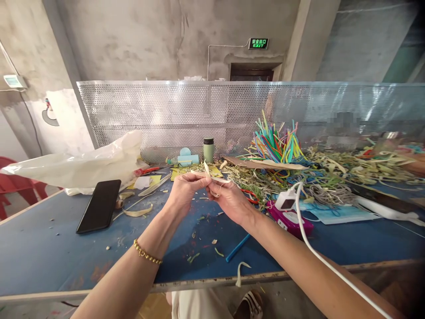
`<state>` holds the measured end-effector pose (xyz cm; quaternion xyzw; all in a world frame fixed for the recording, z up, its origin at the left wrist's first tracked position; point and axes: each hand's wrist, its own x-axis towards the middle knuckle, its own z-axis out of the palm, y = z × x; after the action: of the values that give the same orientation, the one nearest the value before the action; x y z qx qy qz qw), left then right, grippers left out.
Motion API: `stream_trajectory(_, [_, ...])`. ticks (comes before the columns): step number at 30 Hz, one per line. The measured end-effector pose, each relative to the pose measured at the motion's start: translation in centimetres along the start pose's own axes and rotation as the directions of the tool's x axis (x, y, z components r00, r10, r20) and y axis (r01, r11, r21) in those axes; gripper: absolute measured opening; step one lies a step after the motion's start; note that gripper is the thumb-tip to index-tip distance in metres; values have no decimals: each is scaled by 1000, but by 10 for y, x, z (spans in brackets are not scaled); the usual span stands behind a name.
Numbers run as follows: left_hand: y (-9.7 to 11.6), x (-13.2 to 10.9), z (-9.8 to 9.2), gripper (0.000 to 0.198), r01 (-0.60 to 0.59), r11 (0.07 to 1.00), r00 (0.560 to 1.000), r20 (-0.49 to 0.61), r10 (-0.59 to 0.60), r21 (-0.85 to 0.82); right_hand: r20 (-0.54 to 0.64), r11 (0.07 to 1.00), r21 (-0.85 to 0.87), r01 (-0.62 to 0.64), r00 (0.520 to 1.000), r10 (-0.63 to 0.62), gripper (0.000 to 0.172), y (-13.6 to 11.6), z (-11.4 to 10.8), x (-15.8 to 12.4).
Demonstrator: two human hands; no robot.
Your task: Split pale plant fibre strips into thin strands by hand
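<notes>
Above the middle of the blue table, my left hand [186, 188] and my right hand [234, 201] meet fingertip to fingertip. Both are closed on a pale, dry plant strip [206, 168], which looks like husk. One end points up from the left fingertips, and another part lies across toward the right fingers. The rest of the strip is hidden behind the fingers. Below my right wrist lies a blue stick [237, 248], and a loose pale strip [239, 272] curls near the front edge.
A black phone [99, 206] and a plastic bag [79, 161] are at left. Behind stand a green tumbler [208, 150] and a perforated metal screen [166, 110]. Dried plant scraps [335, 168], colourful fuzzy stems [275, 141], a purple box [292, 221] and a white cable [315, 248] are at right.
</notes>
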<state>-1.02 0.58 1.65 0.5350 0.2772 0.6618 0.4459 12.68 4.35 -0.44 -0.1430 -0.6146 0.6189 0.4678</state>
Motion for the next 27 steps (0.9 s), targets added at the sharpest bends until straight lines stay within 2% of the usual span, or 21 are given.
stream_trajectory(2, [0,1,-3,15,27,999,1000,-3,-27,20,-1,997,-70,17,1000,-17,21,-2,-1,0])
stream_trajectory(5, [-1,4,-9,17,70,995,994,-93,-63,75,-78,963,-264,51,994,-74,19,-13,-5,-2])
stream_trajectory(7, [-3,4,-11,20,93,988,989,-124,-79,119,-182,920,-383,83,970,-163,17,-23,-9,-3])
stream_trajectory(9, [-5,4,-10,22,108,981,991,-101,-92,164,-211,869,-476,134,942,-261,18,-31,-12,-4])
stream_trajectory(11, [-7,3,-6,21,106,976,992,-81,-92,193,-120,776,-595,210,931,-344,18,-33,-13,-4])
stream_trajectory(14, [-7,0,-1,20,104,974,995,-22,-102,203,58,560,-757,337,888,-456,12,-29,-15,-3])
stream_trajectory(16, [-5,0,0,21,114,974,992,21,-121,197,95,475,-797,373,855,-510,9,-25,-16,-1])
stream_trajectory(19, [-3,0,-1,24,120,972,992,20,-127,204,91,463,-798,386,836,-541,10,-24,-18,-1])
stream_trajectory(24, [-5,1,-2,26,110,970,994,-18,-109,215,222,393,-794,463,824,-522,12,-26,-12,-3])
stream_trajectory(27, [-6,0,-1,30,120,971,993,-5,-122,209,193,361,-815,454,800,-569,5,-24,-11,-3])
